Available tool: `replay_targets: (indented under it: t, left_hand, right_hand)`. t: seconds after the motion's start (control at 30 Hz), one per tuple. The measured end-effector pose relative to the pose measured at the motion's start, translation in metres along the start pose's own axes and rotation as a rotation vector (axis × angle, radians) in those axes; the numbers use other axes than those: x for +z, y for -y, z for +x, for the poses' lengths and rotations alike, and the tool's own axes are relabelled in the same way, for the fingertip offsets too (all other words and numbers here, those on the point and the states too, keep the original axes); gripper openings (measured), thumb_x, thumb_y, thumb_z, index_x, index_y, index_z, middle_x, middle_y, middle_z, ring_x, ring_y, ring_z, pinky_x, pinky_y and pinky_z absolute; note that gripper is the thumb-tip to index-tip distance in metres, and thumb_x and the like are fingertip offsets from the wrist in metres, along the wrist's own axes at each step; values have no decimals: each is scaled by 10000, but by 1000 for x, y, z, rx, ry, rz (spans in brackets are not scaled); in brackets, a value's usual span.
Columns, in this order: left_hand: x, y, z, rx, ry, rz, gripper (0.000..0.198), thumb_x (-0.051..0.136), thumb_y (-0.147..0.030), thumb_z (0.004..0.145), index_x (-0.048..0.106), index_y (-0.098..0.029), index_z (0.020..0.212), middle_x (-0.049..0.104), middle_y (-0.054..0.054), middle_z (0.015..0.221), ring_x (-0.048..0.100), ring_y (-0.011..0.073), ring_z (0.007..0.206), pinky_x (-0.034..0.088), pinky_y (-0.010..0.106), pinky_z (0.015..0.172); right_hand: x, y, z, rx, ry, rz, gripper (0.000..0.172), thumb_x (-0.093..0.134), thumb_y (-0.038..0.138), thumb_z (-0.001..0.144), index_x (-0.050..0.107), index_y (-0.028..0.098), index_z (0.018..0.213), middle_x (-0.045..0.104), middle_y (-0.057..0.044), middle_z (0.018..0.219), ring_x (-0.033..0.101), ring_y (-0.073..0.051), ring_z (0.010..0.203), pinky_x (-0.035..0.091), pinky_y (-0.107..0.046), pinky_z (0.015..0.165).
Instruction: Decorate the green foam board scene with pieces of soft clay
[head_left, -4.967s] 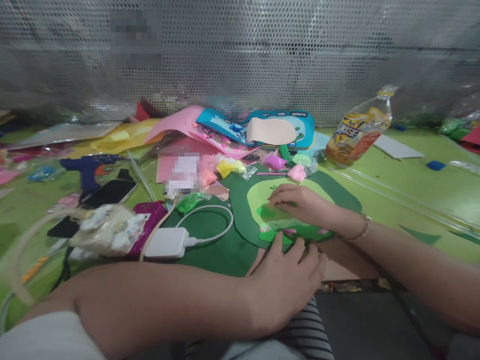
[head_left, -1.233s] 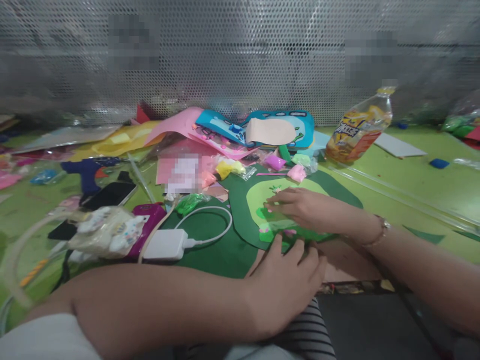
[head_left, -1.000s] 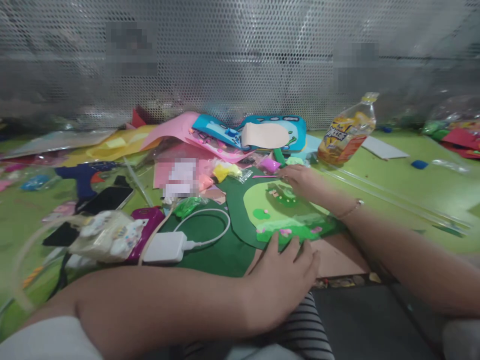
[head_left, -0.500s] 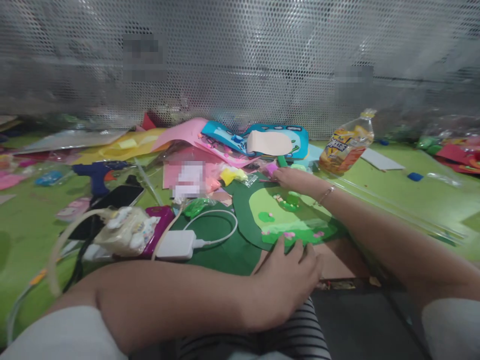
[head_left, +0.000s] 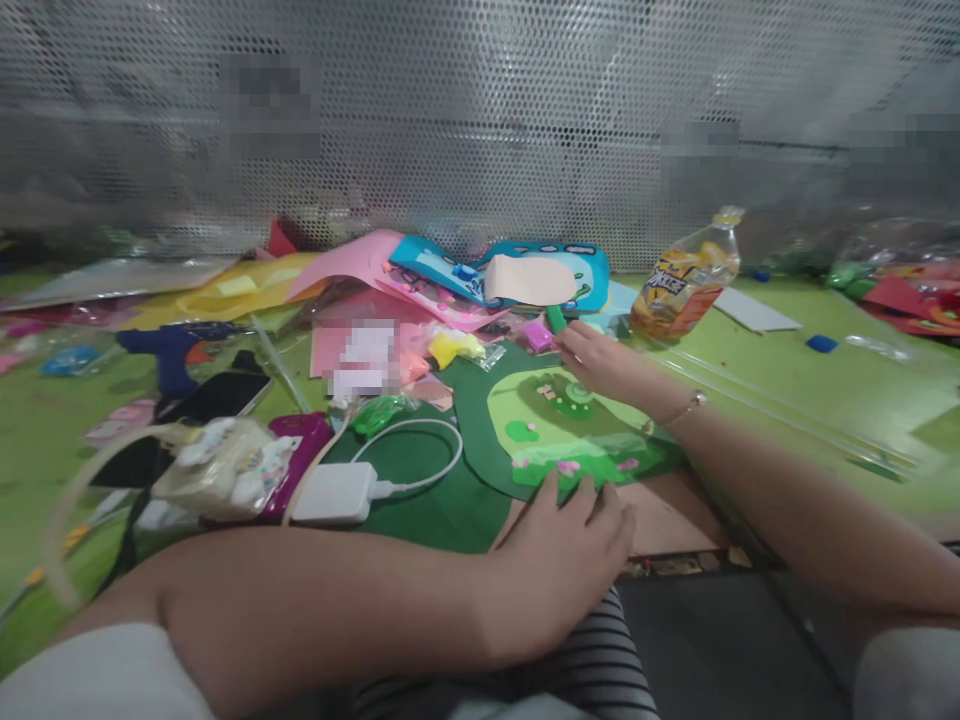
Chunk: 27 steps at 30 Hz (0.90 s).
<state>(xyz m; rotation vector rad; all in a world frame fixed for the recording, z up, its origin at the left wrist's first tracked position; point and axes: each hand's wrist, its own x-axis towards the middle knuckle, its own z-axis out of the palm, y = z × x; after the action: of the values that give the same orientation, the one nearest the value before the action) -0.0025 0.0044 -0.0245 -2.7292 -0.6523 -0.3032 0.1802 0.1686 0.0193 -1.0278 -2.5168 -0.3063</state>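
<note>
My left hand (head_left: 566,560) lies with its fingers spread on the near edge of a layered green paper board (head_left: 480,440). Green clay patches (head_left: 525,430) and small pink clay bits (head_left: 568,467) decorate the board. Beyond its far edge, my right hand (head_left: 600,362) reaches in from the right. Its fingers are bent together at a small dark green clay piece (head_left: 555,318), with the fingertips partly hidden. Just left of those fingers sits a purple clay packet (head_left: 538,335). Yellow clay (head_left: 446,347) is further left.
A drink bottle (head_left: 686,280) stands tilted at the back right. Clear rods (head_left: 787,410) lie on the right side. To the left are a blue glue gun (head_left: 169,355), a phone (head_left: 217,395) and a white charger (head_left: 335,492) with a looped cable. A perforated metal panel (head_left: 480,130) closes the back.
My right hand has moved from the purple clay packet to the green piece beside it, uncovering the packet. The left hand stays on the board. The view has shifted slightly right.
</note>
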Motion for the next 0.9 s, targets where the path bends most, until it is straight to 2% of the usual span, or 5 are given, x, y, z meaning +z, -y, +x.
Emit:
replay_targets:
  t: [0.23, 0.4, 0.57, 0.73, 0.9]
  left_hand:
    - [-2, 0, 0, -3, 17, -20, 452, 291, -213, 902, 392, -156, 1338, 434, 82, 1351, 405, 265, 1206, 324, 476, 989]
    - [-4, 0, 0, -5, 32, -28, 462, 312, -220, 897, 377, -145, 1349, 435, 90, 1338, 406, 268, 1191, 319, 488, 992]
    - [-13, 1, 1, -31, 66, -14, 462, 316, -223, 899, 374, -152, 1352, 487, 81, 1257, 453, 237, 1097, 344, 464, 971]
    - [-16, 0, 0, -30, 99, 10, 494, 387, -271, 876, 371, -150, 1355, 452, 97, 1300, 449, 223, 1073, 366, 439, 949]
    - [-11, -1, 0, -35, 70, 9, 475, 302, -228, 901, 353, -165, 1369, 327, 85, 1433, 348, 251, 1247, 346, 458, 981]
  right_hand:
    - [-17, 14, -8, 133, -161, 253, 348, 390, 130, 885, 486, 192, 1214, 550, -62, 886, 585, -146, 709, 498, -308, 699]
    - [-28, 23, -12, 192, -149, 730, 251, 445, 201, 888, 624, 215, 1063, 574, -55, 920, 625, -116, 673, 530, -277, 636]
    - [-29, 40, -12, 345, -115, 1199, 252, 530, 289, 866, 624, 239, 1093, 656, -39, 941, 643, -159, 878, 542, -301, 739]
    - [-36, 61, -10, 371, -81, 1259, 181, 681, 274, 757, 658, 193, 918, 685, -31, 831, 646, -138, 776, 536, -255, 676]
    - [-31, 57, -12, 277, 17, 1255, 225, 516, 344, 882, 676, 190, 918, 624, -34, 808, 608, -111, 715, 514, -242, 650]
